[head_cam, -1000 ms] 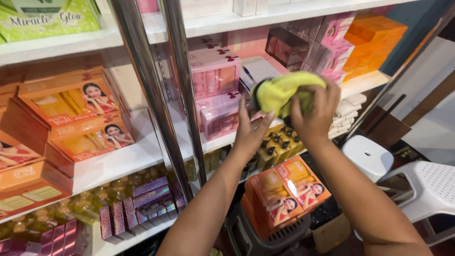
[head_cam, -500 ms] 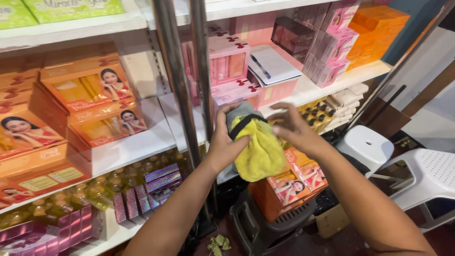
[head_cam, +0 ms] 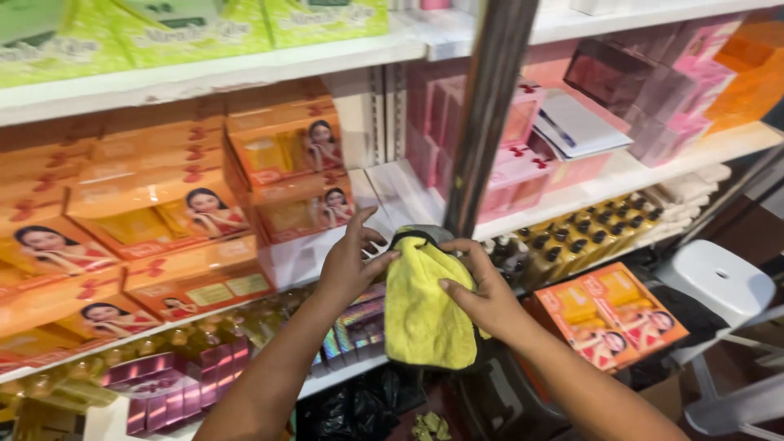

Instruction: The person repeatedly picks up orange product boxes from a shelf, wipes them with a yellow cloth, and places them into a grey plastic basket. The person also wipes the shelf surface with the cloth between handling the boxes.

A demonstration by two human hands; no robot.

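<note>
- I hold the yellow cloth (head_cam: 429, 306) in front of the shelving, near centre, between both hands, level with the lower middle shelf edge (head_cam: 572, 208).
- My left hand (head_cam: 351, 265) grips the cloth's upper left corner, fingers closed on the fabric together with the dark object (head_cam: 425, 234) the cloth wraps at its top.
- My right hand (head_cam: 482, 294) presses flat against the cloth's right side, thumb on the front face; the fingers behind are hidden, so I cannot tell how firmly they close.
- The hands sit close together, separated only by the cloth's width.
- The dark object is mostly covered; I cannot tell what kind of item it is.
- The metal upright (head_cam: 490, 114) stands just behind the cloth; the orange boxes (head_cam: 171, 212) lie left, the pink boxes (head_cam: 523, 175) far right.
- To wipe well, I judge the left hand should steady the object while the right hand works the fabric over it.
- I should keep the bundle off the upright and away from the small bottles (head_cam: 588, 233) to the right, which could topple.
</note>
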